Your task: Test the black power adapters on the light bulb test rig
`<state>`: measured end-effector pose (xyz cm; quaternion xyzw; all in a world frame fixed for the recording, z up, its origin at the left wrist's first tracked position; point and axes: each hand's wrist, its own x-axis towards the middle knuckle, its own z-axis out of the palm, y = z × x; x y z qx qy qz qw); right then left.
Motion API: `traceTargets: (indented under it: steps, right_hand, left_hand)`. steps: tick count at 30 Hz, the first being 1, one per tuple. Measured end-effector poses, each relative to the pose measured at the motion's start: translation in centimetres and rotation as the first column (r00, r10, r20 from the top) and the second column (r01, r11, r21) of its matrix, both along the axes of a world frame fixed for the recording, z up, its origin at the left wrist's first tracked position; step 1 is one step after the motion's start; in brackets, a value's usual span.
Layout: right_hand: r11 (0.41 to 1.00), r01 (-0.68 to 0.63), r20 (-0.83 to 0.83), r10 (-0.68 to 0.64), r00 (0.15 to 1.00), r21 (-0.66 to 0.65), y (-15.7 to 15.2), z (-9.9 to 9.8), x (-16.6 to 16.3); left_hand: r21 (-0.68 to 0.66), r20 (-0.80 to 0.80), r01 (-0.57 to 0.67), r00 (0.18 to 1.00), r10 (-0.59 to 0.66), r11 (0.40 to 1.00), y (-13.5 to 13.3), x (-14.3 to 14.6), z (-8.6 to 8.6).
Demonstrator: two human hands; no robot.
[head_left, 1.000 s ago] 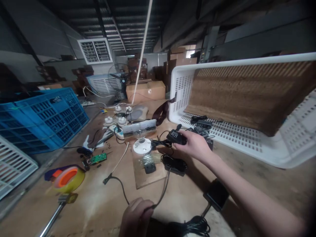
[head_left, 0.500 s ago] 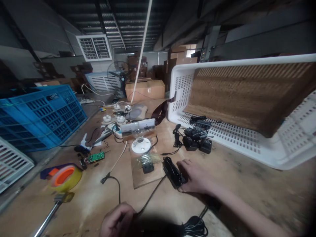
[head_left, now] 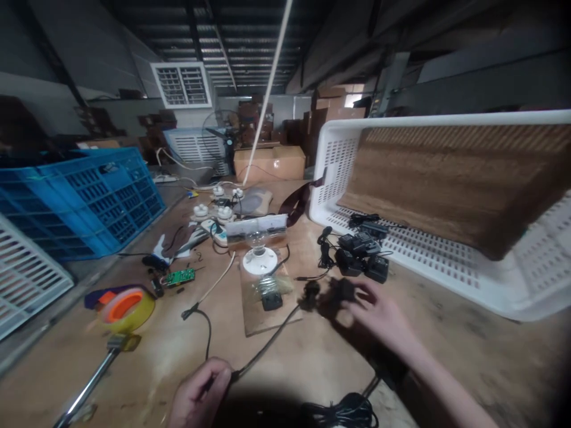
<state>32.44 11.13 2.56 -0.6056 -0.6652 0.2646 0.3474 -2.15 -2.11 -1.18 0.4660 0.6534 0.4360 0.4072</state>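
My right hand point(head_left: 379, 312) grips a black power adapter point(head_left: 335, 293) just above the wooden table, right of a small board point(head_left: 267, 309) carrying a white lamp socket point(head_left: 259, 260); the adapter is blurred by motion. Its thin black cable point(head_left: 267, 348) runs down-left to my left hand point(head_left: 196, 398), which pinches the cable near the table's front edge. Several more black adapters point(head_left: 361, 258) lie in a heap at the mouth of a tipped white crate point(head_left: 446, 178).
A blue crate point(head_left: 80, 202) stands at left, a yellow tape roll point(head_left: 127, 306) and a green circuit board point(head_left: 178, 277) near it. A metal rod point(head_left: 84, 389) lies front left. A coil of black cable point(head_left: 343, 410) sits at the bottom edge. Cardboard boxes point(head_left: 272, 163) stand behind.
My right hand put one adapter down with the heap by the white crate, came back to a second adapter nearer me and now lifts it. The left hand keeps pinching the cable.
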Motion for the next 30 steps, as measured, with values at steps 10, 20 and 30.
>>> traceTargets:
  steps: [10,20,30]
  right_hand:
    - [1.000,-0.003,-0.338,-0.001,0.941,-0.013,-1.2,1.6,-5.9]
    - [0.952,-0.206,-0.142,0.242,0.960,0.228,-1.5,-3.1,-14.6]
    - [0.974,-0.204,-0.137,0.217,0.967,0.099,-1.8,-1.7,-14.9]
  left_hand:
    - [0.173,-0.629,0.449,0.735,-0.252,0.877,1.2,2.8,-1.2]
    - [0.297,-0.660,0.454,0.733,-0.163,0.840,1.3,2.9,-2.1]
    - [0.345,-0.650,0.436,0.750,-0.124,0.831,1.0,2.8,-3.1]
